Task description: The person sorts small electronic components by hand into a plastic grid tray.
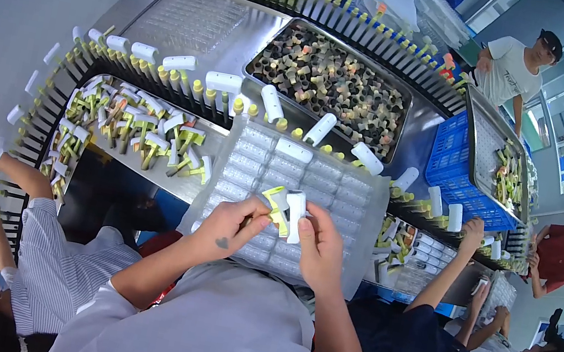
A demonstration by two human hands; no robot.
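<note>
Above a clear blister tray (238,191) with rows of pockets, my two hands meet in front of my chest. My left hand (233,228) is closed on a yellow-green plastic part (279,211) with a dark bit beside it. Between the fingers and thumb of my right hand (320,249) is a white plastic cover (294,216). The two pieces touch or nearly touch; I cannot tell whether they are joined. Another white cover (294,151) lies at the tray's far side.
Beyond the tray runs a conveyor of upright pegs (197,89), some bearing white covers. Loose yellow-green and white parts (147,126) lie at left. A metal tray (401,121) of small dark and pale pieces stands behind; a blue crate (452,149) is at right. Co-workers sit on both sides.
</note>
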